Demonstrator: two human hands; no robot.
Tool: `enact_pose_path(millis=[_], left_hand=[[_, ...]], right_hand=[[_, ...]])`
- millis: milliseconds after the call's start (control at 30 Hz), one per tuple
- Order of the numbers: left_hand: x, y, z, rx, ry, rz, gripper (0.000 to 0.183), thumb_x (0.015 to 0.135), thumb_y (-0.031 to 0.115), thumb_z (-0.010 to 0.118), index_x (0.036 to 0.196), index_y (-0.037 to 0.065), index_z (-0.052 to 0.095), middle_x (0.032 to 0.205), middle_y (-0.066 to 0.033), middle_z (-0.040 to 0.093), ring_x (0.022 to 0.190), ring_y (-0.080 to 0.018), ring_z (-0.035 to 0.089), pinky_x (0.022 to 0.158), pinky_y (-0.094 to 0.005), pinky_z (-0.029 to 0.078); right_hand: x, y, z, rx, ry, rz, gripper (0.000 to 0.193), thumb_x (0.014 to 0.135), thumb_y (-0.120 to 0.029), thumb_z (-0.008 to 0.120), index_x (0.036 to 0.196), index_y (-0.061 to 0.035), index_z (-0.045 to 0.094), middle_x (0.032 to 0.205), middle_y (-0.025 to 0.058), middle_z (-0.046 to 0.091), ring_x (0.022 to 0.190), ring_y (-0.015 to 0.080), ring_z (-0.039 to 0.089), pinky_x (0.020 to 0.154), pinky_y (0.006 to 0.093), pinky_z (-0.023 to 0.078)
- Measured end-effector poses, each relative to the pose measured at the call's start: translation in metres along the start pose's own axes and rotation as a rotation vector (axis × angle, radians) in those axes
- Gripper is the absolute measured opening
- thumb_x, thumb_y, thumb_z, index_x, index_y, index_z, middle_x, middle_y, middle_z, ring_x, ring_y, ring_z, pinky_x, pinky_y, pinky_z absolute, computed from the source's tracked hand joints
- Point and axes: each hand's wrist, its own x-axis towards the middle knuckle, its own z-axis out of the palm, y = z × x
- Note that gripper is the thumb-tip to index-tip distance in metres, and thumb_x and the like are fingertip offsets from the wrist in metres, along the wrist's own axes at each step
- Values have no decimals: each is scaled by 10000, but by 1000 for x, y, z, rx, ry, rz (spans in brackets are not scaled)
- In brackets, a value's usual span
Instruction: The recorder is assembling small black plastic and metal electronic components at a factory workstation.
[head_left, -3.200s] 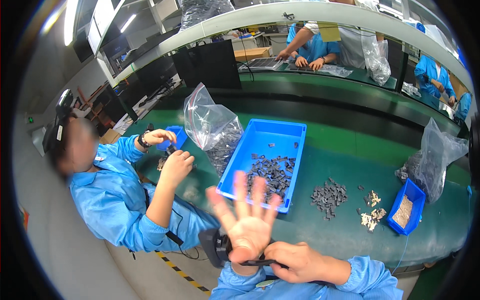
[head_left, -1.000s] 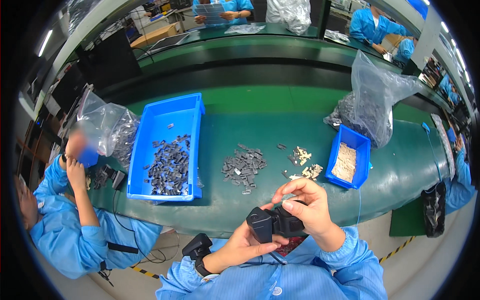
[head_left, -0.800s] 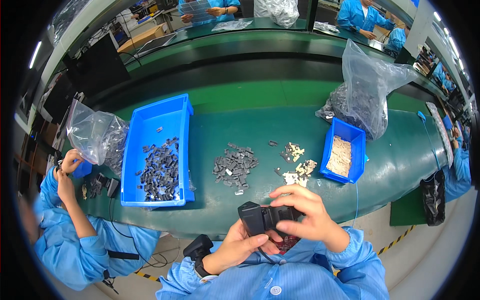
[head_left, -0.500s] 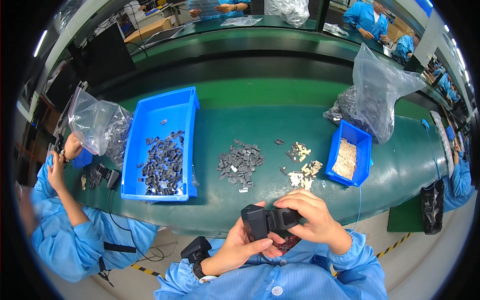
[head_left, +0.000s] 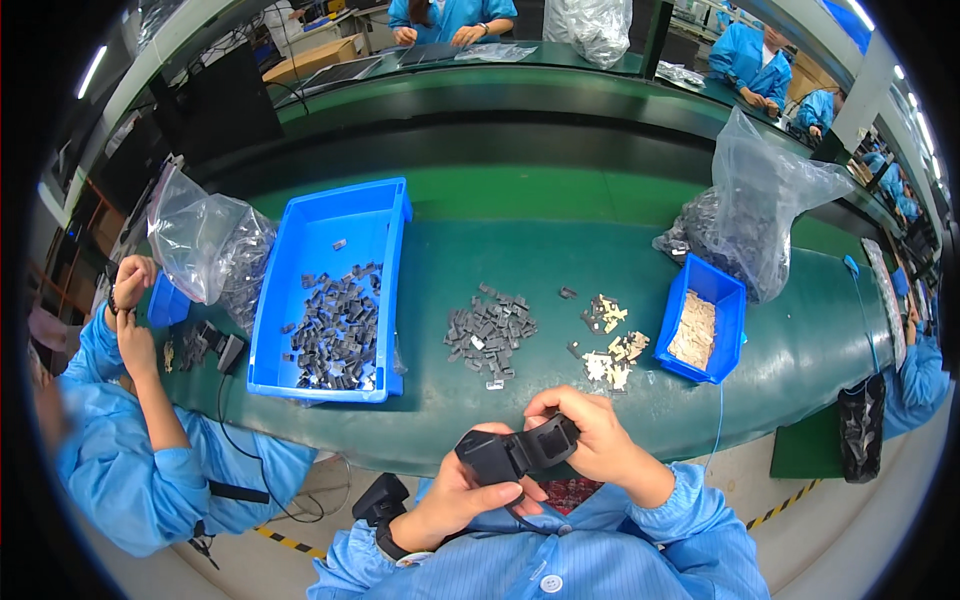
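Observation:
Both hands hold a black box-shaped device with a curved wrist strap [head_left: 545,447], just off the near edge of the table. My left hand [head_left: 460,507] wraps round the boxy end, thumb across its lower side. Gripping the strap end are the fingers of my right hand [head_left: 600,440]. A thin dark cable hangs below the device. On my left wrist sits a similar black strapped device [head_left: 381,498]. Beyond my hands, a pile of small dark grey plastic parts [head_left: 490,332] and a heap of small cream-coloured pieces [head_left: 617,362] lie on the green table.
A large blue tray [head_left: 391,290] of dark parts stands at left, beside a clear plastic bag [head_left: 215,235]. A small blue bin [head_left: 737,320] with beige pieces is at right, before another bag [head_left: 770,195]. A co-worker [head_left: 170,450] sits at my left.
My hands and the held device have shifted slightly left in the picture, the strap end turning a little. The table scene sits slightly lower and farther right.

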Motion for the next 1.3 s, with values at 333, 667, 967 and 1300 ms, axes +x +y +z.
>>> enact_pose_path(millis=[333, 667, 967, 1300], left_hand=[[18, 24, 23, 1156, 40, 835, 567, 494, 254, 830, 906, 45, 501, 955, -99, 522, 876, -259, 475, 773, -365, 380], [15, 21, 35, 1469, -167, 1013, 446, 526, 334, 769, 836, 75, 581, 873, -35, 588, 919, -234, 532, 835, -401, 335], [15, 18, 43, 1500, -48, 1059, 458, 527, 354, 794, 792, 54, 570, 847, -61, 598, 855, -254, 577, 801, -419, 401], [82, 12, 69, 867, 163, 598, 430, 619, 175, 814, 886, -3, 528, 788, -52, 620, 718, -81, 573, 667, -219, 457]], right_hand=[[3, -4, 10, 273, 16, 98, 182, 813, -182, 639, 825, -27, 545, 651, 73, 575, 599, 135, 575, 541, 247, 435], [-9, -13, -15, -45, 93, -138, 278, 751, -217, 705, 669, -34, 513, 526, 65, 497, 447, 155, 486, 406, 277, 357], [-41, -14, -28, -37, 175, -131, 131, 742, -93, 684, 769, -4, 593, 648, 69, 574, 527, 120, 532, 474, 243, 405], [-89, -38, 5, 580, -550, 168, 129, 856, -114, 535, 893, 2, 579, 842, 93, 589, 824, 225, 573, 736, 305, 439]])
